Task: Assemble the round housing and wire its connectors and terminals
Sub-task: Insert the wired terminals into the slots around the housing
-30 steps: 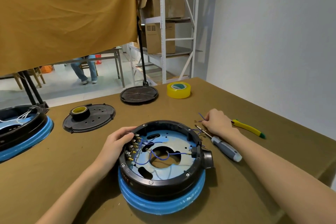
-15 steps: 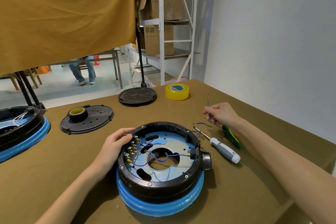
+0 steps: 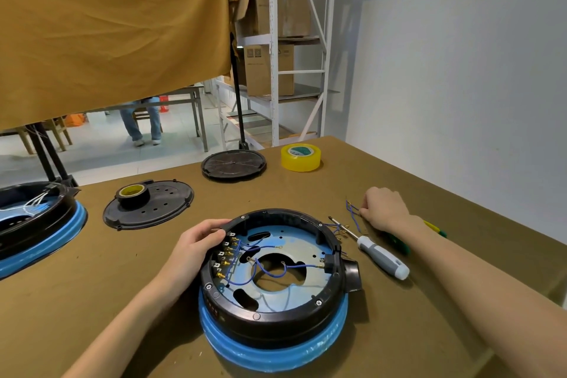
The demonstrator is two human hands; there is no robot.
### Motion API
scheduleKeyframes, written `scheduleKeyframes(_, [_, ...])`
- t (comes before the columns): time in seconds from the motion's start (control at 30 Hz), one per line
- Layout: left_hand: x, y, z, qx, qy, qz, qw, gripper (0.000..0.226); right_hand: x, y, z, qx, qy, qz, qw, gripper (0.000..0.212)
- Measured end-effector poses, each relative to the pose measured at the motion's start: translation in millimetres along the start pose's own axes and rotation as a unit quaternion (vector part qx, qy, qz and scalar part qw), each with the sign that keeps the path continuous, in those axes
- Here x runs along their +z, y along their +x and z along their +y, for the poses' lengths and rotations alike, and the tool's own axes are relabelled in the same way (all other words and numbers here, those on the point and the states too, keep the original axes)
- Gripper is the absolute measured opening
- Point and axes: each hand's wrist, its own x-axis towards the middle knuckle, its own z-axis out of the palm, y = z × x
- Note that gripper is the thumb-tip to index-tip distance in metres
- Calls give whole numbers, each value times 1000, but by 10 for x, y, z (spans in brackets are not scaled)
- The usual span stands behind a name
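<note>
**Open housing on the bench, one hand steadying, one at the loose wires**

The round black plastic housing sits open side up on a thick blue ring base, near the front middle of the brown-covered table. Inside it lies a pale blue plate with a large central hole; thin blue wires loop across the plate from a row of brass terminals along the left inner wall to a black connector at the right wall.

The left hand grips the housing's left rim, fingers curled over the edge just above the terminals. The right hand rests on the table right of the housing, fingers curled, pinching a short blue wire with small metal ends.

Between that hand and the housing lies a screwdriver with a grey and white handle; a green and yellow handled tool shows partly behind the right wrist.

Farther back are a black perforated round lid with a black tape roll on it, a black ribbed disc and a yellow tape roll. A second black housing on a blue ring stands at the left edge.
</note>
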Motion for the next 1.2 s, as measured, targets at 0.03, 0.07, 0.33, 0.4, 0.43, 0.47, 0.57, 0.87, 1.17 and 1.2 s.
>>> scheduleKeyframes(0.03, [-32,2,17,9,22,-7,1000,25,6,-8,-13,7,-3,7,1000,17])
scheduleKeyframes(0.07, [-73,12,37,20,51,-11,998,25,8,-13,-21,14,1,15,1000,18])
scheduleKeyframes(0.33, [-375,28,38,13,51,33,998,27,-112,-218,-244,-89,124,15,988,5])
scheduleKeyframes(0.4, [-355,25,23,10,43,38,998,26,-105,-255,-291,-107,87,20,990,12])
scheduleKeyframes(0.43, [-343,22,17,8,39,39,998,26,-103,-270,-307,-116,66,34,990,15])
scheduleKeyframes(0.47, [-332,22,12,6,34,39,999,26,-100,-283,-321,-126,56,44,989,17])
scheduleKeyframes(0.57, [-321,17,6,0,10,44,999,25,-87,-318,-341,-171,93,-13,981,22])
scheduleKeyframes(0.87, [-310,13,-2,-6,-6,47,999,26,-5,-371,-188,-165,176,-74,968,9])
scheduleKeyframes(1.17, [-290,-12,18,-10,-20,43,999,24,-36,-324,-296,-70,415,-10,907,8])
scheduleKeyframes(1.2, [-291,-15,20,-10,-22,44,999,24,-44,-331,-337,-63,449,-29,891,11])
